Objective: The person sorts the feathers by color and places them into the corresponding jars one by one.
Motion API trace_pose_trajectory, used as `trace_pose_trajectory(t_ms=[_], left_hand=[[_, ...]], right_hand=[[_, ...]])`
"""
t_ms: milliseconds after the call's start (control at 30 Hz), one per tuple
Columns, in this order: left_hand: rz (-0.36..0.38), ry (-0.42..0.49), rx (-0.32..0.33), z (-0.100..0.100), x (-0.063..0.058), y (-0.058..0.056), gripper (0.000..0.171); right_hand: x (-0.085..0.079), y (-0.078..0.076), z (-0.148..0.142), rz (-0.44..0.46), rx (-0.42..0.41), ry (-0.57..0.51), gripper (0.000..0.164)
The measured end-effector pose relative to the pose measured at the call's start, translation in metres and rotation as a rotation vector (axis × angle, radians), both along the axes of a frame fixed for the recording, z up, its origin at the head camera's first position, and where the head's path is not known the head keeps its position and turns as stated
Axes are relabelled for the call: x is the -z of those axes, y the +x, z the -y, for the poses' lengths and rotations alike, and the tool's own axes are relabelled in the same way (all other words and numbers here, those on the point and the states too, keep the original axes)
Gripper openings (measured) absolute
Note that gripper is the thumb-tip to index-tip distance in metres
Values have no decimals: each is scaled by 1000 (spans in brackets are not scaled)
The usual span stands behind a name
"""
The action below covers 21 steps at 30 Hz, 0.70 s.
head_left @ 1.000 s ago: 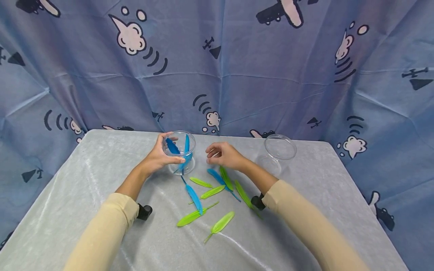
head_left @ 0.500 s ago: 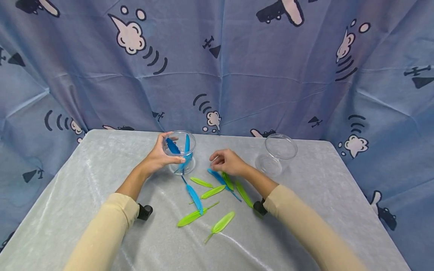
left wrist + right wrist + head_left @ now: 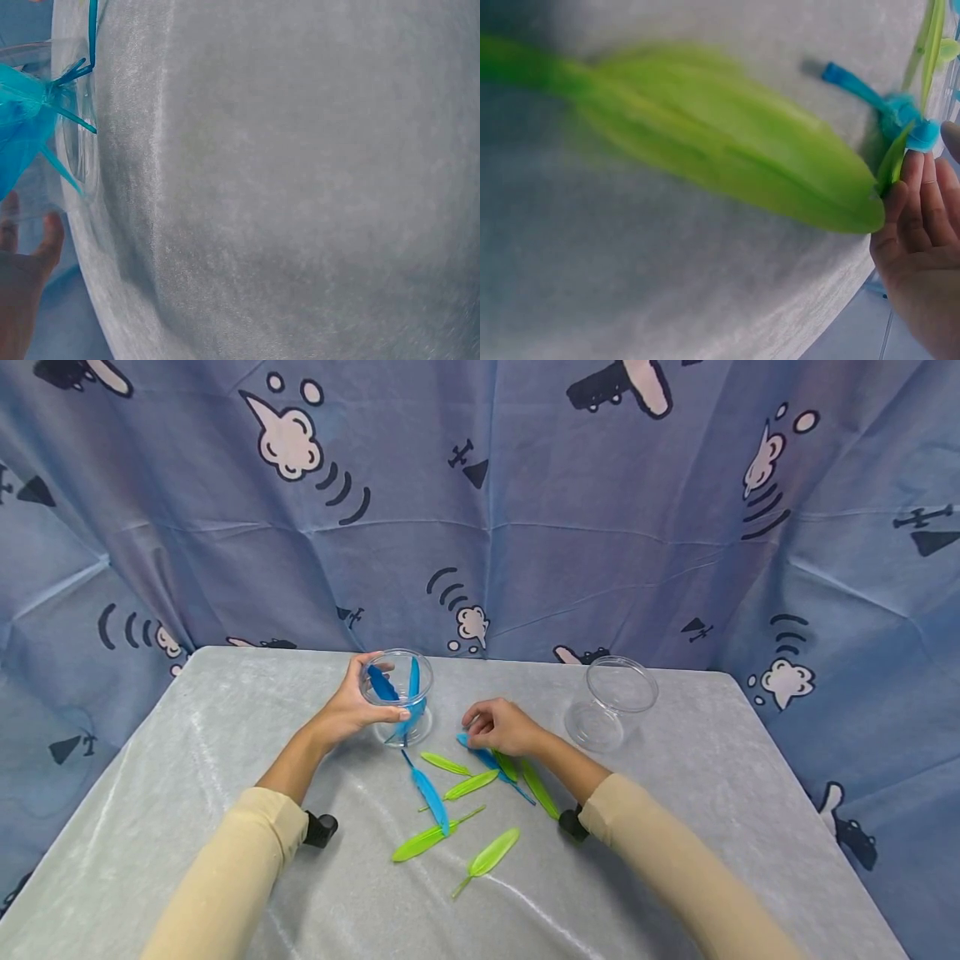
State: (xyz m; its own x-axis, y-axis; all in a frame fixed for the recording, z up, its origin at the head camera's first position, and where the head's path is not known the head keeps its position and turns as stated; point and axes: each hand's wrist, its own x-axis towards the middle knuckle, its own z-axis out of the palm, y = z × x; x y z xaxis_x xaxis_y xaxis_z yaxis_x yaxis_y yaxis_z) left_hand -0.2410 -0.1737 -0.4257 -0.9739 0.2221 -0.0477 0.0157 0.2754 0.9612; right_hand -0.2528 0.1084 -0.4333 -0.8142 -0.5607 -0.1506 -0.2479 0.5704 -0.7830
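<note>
In the head view my left hand (image 3: 351, 703) grips a clear plastic jar (image 3: 420, 727) by its side, thumb across the front. Blue feathers (image 3: 413, 681) stand inside it; the left wrist view shows their quills (image 3: 75, 118) through the clear wall. My right hand (image 3: 504, 727) is low over the table at the upper end of a blue feather (image 3: 487, 755). In the right wrist view its fingertips are right at that blue feather (image 3: 900, 116), thumb apart from the fingers. Green feathers (image 3: 506, 765) lie under and beside this hand, one green feather (image 3: 735, 146) large in the right wrist view.
A second clear jar (image 3: 621, 687) stands at the back right. Another blue feather (image 3: 431, 793) and several green feathers (image 3: 491, 853) lie scattered across the middle of the grey-covered table (image 3: 187, 760). A patterned blue curtain (image 3: 480, 485) hangs behind.
My right hand has come right and down from beside the jar to the blue feather, which has shifted slightly. The left hand and its jar stay in place.
</note>
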Motion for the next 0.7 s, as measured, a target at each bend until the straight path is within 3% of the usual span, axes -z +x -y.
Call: trace_pose_trajectory(t_ms=[700], left_hand=[[5,-6,-3,0,-1,-1,103]], right_hand=[[2,-1,5,-9,-25,58,21]])
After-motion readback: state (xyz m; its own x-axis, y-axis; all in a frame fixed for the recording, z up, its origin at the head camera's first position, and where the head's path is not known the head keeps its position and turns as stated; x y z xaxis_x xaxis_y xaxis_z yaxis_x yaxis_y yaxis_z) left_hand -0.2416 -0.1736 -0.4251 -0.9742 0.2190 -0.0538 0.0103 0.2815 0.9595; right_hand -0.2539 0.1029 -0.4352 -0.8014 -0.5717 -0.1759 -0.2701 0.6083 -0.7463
